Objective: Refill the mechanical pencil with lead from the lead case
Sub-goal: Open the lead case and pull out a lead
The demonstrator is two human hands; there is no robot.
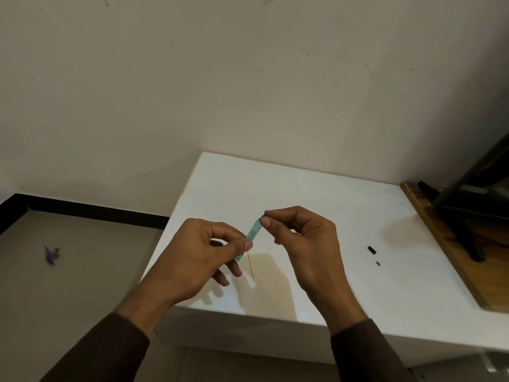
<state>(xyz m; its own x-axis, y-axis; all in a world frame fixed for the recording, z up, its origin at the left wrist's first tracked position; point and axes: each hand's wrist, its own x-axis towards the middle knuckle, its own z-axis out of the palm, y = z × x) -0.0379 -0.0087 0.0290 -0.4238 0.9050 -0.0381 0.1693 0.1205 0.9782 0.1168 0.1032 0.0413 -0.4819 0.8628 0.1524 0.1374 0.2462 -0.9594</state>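
- The step in hand looks like drawing a lead out of the lead case: both hands hold the slim teal case in the air above the middle of the white table, tilted, its upper end toward the far edge.
- The left hand pinches the lower end of the case between thumb and forefinger; its other fingers curl loosely beneath.
- The right hand pinches the upper end with thumb and fingertips, narrow and closed on it; whether it is working a cap I cannot tell.
- A thin dark lead hangs from the lower end of the case, pointing down toward the near edge, clear of the tabletop as far as I can judge.
- The mechanical pencil itself is not visible to me. Two small dark pieces lie toward the right edge: a black cap-like part and, just nearer, a tiny grey bit; they may belong to the pencil.
- The next move calls for freeing one hand, taking the lead lightly without snapping it, and finding the pencil barrel.
- Nothing on the table blocks the hands. A wooden board with a dark stand sits beyond the right edge, well apart.
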